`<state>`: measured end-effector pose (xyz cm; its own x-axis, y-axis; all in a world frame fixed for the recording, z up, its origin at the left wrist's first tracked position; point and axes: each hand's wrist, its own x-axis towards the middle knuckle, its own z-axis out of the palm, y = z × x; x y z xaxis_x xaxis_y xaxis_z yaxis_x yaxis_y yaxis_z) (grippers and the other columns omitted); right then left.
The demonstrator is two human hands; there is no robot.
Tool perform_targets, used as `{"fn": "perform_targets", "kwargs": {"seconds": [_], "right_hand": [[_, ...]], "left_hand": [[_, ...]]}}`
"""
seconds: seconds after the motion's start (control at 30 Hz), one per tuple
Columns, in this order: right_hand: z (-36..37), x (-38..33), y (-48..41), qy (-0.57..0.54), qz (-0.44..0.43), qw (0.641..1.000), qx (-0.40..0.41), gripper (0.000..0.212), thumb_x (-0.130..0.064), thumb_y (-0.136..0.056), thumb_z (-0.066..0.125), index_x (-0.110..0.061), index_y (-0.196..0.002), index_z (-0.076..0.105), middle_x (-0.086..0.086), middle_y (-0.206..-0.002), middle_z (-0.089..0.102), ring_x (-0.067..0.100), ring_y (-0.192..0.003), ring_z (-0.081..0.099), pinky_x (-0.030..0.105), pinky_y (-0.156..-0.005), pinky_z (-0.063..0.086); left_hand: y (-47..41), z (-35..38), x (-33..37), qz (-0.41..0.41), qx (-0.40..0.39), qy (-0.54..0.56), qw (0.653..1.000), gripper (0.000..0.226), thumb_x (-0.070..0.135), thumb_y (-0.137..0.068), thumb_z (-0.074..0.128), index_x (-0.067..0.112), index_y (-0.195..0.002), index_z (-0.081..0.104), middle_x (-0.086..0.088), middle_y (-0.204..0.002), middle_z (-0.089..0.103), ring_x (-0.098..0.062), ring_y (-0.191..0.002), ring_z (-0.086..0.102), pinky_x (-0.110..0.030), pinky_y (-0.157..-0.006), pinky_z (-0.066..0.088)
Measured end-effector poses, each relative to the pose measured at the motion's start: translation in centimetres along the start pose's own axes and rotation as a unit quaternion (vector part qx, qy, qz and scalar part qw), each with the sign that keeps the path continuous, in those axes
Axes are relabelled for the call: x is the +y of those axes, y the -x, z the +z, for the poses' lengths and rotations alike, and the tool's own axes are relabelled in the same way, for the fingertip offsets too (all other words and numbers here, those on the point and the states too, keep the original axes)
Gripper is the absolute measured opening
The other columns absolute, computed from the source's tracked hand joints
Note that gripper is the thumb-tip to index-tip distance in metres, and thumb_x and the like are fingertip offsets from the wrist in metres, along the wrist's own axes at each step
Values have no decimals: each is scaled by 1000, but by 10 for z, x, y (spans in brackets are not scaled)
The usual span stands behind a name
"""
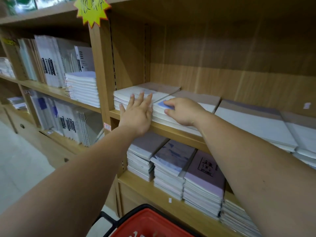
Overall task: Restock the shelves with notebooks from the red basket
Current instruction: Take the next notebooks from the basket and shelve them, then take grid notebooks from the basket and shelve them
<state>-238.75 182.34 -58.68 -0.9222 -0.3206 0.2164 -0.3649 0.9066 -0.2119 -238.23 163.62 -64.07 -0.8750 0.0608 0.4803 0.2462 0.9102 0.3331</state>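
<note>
Hands on the middle board of a light wooden shelf unit [171, 130]: the left hand [136, 113] lies flat, fingers straight and spread, on the leftmost stack of white-and-tan paper notebooks [126, 94], while the right hand [183, 111], fingers curled over a blue-patched top cover and thumb at the front edge, pinches the neighbouring notebook stack [201, 100], which touches the first. Lilac- and blue-covered notebook stacks [171, 159] fill the board below. The red plastic basket with a black rim [147, 223] sits at the bottom edge of view, its contents not discernible.
</note>
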Motion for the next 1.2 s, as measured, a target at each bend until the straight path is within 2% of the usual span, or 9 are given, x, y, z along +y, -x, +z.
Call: {"fn": "perform_targets", "kwargs": {"seconds": [0.07, 0.17, 0.3, 0.43, 0.63, 0.77, 0.9, 1.03, 1.2], "right_hand": [[-1, -4, 8, -21, 1, 997, 72, 47, -46, -99, 56, -24, -140, 58, 2, -141, 59, 25, -126, 55, 40, -104, 46], [6, -14, 25, 85, -68, 975, 195, 50, -52, -91, 57, -17, -125, 66, 7, -127, 64, 31, -119, 58, 44, -102, 44], [53, -23, 67, 115, -171, 955, 216, 48, -46, -89, 57, -17, -127, 66, 12, -146, 53, 34, -145, 38, 48, -122, 22], [141, -9, 134, -1, -144, 962, 230, 42, -40, -91, 62, -16, -124, 67, 12, -146, 53, 35, -146, 37, 50, -120, 27], [292, 33, 275, -145, 63, 987, 30, 48, -42, -93, 60, -16, -134, 63, 11, -149, 47, 32, -140, 41, 48, -115, 37], [366, 25, 344, -279, 235, 926, -100, 69, -39, -96, 65, -18, -156, 37, 3, -161, 29, 21, -147, 33, 31, -117, 28], [412, 2, 375, -383, 313, 854, -162, 89, -37, -94, 68, -30, -162, 11, -8, -166, 23, 17, -149, 30, 36, -119, 31], [436, -9, 381, -402, 328, 828, -211, 100, -44, -93, 66, -44, -157, -12, -11, -168, 14, 17, -151, 27, 48, -118, 36], [444, -1, 384, -218, 299, 904, -215, 100, -67, -93, 45, -26, -160, -18, -14, -158, -26, 17, -153, -22, 47, -125, -10]], "left_hand": [[29, 4, -1, -10, 33, -4, 999, 59, 40, -106, 32, 37, -161, 10, 1, -171, 3, -25, -157, -3, -59, -123, 0], [84, 12, -6, -47, 19, 6, 999, 70, 49, -101, 47, 36, -161, 13, -7, -169, 11, -34, -154, 11, -56, -123, 12], [156, 43, -13, -66, -63, 10, 996, 76, 52, -97, 55, 33, -160, 18, -12, -167, 15, -36, -151, 18, -49, -120, 21], [226, 88, -29, -101, -143, 62, 983, 78, 59, -89, 53, 35, -158, 25, -13, -165, 20, -40, -144, 33, -53, -117, 32], [333, 159, -43, -153, -320, 47, 934, 81, 54, -93, 61, 33, -160, 20, -10, -167, 18, -36, -151, 23, -48, -120, 25], [369, 190, -59, -187, -409, 36, 892, 84, 52, -93, 63, 37, -160, 16, -5, -168, 17, -33, -152, 22, -50, -121, 27], [377, 206, -76, -219, -453, -15, 864, 96, 56, -88, 67, 37, -161, 9, -6, -167, 18, -36, -148, 28, -53, -118, 33], [380, 221, -89, -250, -488, -1, 836, 115, 56, -80, 76, 40, -159, -6, -11, -162, 28, -35, -140, 41, -52, -113, 41], [385, 242, -97, -256, -506, -25, 823, 137, 58, -70, 83, 40, -154, -23, -15, -166, 10, -41, -146, 31, -54, -113, 37]]}}
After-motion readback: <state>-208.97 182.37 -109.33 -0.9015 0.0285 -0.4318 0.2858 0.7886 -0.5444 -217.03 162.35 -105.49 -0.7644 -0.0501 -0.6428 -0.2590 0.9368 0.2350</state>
